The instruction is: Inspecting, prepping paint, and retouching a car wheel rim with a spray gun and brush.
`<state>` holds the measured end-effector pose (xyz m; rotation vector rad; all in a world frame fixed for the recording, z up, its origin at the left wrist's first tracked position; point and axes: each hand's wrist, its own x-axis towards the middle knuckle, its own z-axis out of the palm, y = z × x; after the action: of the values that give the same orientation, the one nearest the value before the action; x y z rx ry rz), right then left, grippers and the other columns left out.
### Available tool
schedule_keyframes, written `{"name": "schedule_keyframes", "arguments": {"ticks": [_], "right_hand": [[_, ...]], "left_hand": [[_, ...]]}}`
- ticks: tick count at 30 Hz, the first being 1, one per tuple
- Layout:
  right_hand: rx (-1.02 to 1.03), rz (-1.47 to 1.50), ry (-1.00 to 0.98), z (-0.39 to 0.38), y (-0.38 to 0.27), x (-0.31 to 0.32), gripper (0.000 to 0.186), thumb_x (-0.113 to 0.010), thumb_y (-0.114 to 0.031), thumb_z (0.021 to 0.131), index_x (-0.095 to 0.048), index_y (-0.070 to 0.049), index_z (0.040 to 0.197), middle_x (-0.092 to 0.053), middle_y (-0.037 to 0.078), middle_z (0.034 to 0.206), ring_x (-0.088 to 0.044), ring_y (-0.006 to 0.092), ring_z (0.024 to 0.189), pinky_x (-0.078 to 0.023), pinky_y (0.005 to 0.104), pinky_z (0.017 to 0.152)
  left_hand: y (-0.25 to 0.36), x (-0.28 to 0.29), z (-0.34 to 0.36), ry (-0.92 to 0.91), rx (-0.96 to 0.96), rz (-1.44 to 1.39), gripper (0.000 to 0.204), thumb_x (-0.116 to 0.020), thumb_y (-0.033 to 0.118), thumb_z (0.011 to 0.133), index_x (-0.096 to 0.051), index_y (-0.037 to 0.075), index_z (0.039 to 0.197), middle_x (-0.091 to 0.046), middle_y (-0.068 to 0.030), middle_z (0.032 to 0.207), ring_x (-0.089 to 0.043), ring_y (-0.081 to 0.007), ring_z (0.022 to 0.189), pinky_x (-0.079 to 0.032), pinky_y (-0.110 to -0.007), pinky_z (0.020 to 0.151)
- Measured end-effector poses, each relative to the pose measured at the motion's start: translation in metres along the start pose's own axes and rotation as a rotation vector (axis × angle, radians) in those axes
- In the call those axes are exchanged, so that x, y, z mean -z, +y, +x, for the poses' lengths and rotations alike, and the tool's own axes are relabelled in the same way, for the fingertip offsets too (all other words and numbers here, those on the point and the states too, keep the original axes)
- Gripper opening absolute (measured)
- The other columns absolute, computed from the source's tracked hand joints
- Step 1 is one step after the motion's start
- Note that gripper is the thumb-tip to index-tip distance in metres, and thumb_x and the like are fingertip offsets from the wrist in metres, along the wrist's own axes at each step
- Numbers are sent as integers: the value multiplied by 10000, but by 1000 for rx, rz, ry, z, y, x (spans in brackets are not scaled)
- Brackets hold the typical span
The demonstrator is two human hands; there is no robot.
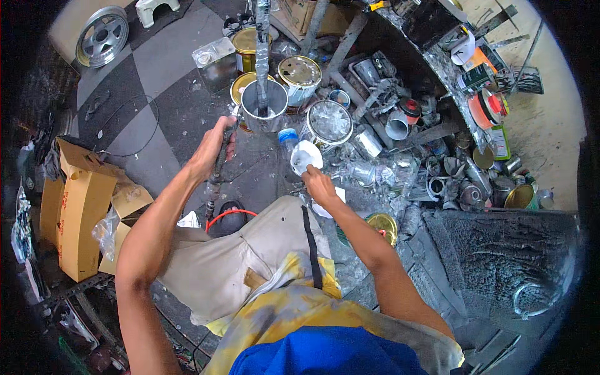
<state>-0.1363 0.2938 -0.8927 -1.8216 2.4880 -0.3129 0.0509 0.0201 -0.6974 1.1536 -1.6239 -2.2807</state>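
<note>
My left hand (215, 149) is closed around the upper end of a dark, grimy hose (217, 181); a small pale metal fitting (235, 112) sticks out above the fingers. This hand is beside an open grey can (265, 100), and a tape-wrapped pole (262, 53) appears to stand in or behind the can. With bent fingers, my right hand (320, 186) grips the near edge of a white, cone-like cup (305, 157), its pale inside facing up. Just left of the cup is a clear bottle with a blue cap (287, 135). What the bottle rests on is hard to make out.
Paint cans (300, 72) and a lidded can (329, 122) crowd the far side. Used cans and plastic bottles (369, 172) pile up at right, below a cluttered bench (431, 59). An opened cardboard box (84, 215) stands left. A red hose (231, 214) curves near my foot.
</note>
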Motion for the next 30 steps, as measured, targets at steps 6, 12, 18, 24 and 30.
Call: {"name": "schedule_keyframes", "arguments": {"ticks": [6,12,18,24,30], "right_hand": [[-90,-61,-44,-4,10,22,122,-664,-33,780,-671,-38,901,-609,114,991,-644,314,945,-582,449,751],[-190,182,206,7,8,35,110,-617,-35,849,-639,-16,956,-651,187,975,-603,411,924,-493,513,819],[-286,415,365,1,4,64,93,-588,-69,937,-619,-9,1001,-655,214,954,-616,427,921,-499,502,824],[-572,669,578,-34,5,87,166,-610,-135,987,-632,17,1050,-699,187,949,-699,285,828,-549,378,729],[-571,717,652,-44,-1,85,127,-633,-107,970,-654,9,1016,-690,174,959,-694,284,828,-547,371,731]], "left_hand": [[-4,-6,2,-3,9,45,452,-546,558,909,-508,117,820,-461,-12,672,-460,-150,638,-385,-309,642],[-11,-5,5,-36,-8,32,421,-564,524,912,-508,117,823,-457,-10,681,-455,-136,629,-386,-308,609],[-7,-8,1,-38,8,60,418,-563,521,911,-513,114,830,-463,-7,695,-456,-135,620,-392,-309,619],[-13,-9,4,-69,13,113,438,-539,530,919,-518,108,803,-475,-14,678,-459,-143,617,-385,-312,623],[-25,-15,4,-112,-10,255,494,-491,550,928,-531,85,764,-489,-34,624,-480,-168,615,-376,-327,639]]}}
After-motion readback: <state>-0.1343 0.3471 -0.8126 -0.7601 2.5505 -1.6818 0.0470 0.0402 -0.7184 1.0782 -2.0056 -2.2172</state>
